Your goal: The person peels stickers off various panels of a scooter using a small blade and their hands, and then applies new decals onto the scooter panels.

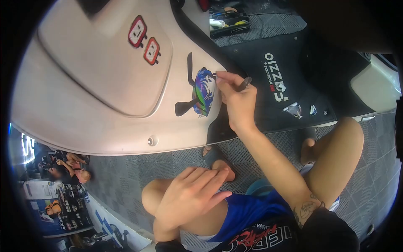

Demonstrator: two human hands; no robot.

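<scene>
My right hand [239,98] pinches a dark pen-like tool [244,84], whose kind I cannot make out. Its fingertips are at the right edge of a colourful sticker [204,92] on the pale scooter panel [105,92]. The sticker shows a blue, purple and green figure, with black parts reaching left onto the panel. My left hand [195,193] is held low over my left knee, away from the scooter. Its fingers are stretched out and nothing shows in it.
Two red-edged face stickers [137,32] are higher on the panel. The black footboard mat [252,63] bears white lettering and sticker scraps [294,110]. A tool tray [228,23] lies beyond the scooter. Another person [75,168] sits at the far left, near stocked shelves [71,203].
</scene>
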